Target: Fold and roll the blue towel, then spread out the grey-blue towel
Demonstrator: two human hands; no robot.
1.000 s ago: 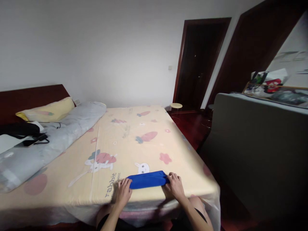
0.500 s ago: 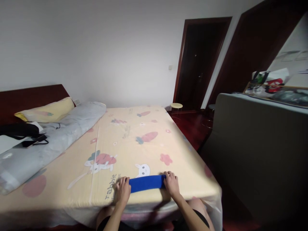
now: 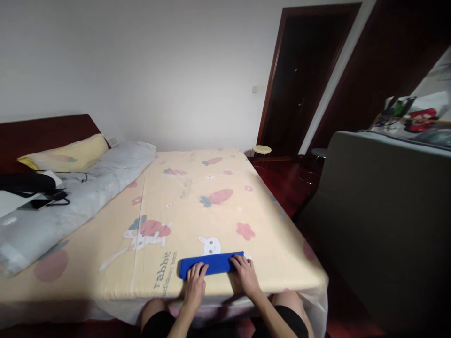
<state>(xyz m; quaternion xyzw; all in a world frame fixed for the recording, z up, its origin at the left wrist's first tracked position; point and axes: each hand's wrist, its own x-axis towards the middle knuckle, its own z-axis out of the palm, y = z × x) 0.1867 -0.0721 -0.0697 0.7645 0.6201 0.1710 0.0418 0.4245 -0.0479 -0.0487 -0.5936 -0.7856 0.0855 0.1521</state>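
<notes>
A flat blue strip [image 3: 218,264], seemingly folded cloth, lies near the front edge of the bed [image 3: 197,218], just below a printed white rabbit face. My left hand [image 3: 196,283] rests on its lower edge left of the middle, fingers bent and close together. Near the strip's right end, my right hand [image 3: 244,277] has its bent fingertips on top. Whether either hand pinches the cloth is hard to tell, as the thumbs are mostly hidden.
On the left are a rolled grey quilt [image 3: 91,197], a yellow pillow [image 3: 66,155], and a phone [image 3: 37,203] beside a black bag [image 3: 24,183]. A grey panel [image 3: 380,211] stands to the right. Two stools are near the dark door [image 3: 310,80].
My left hand has moved right and inward from the strip's left end, which now shows uncovered. My right hand has shifted slightly left over the strip. The view has tilted a little.
</notes>
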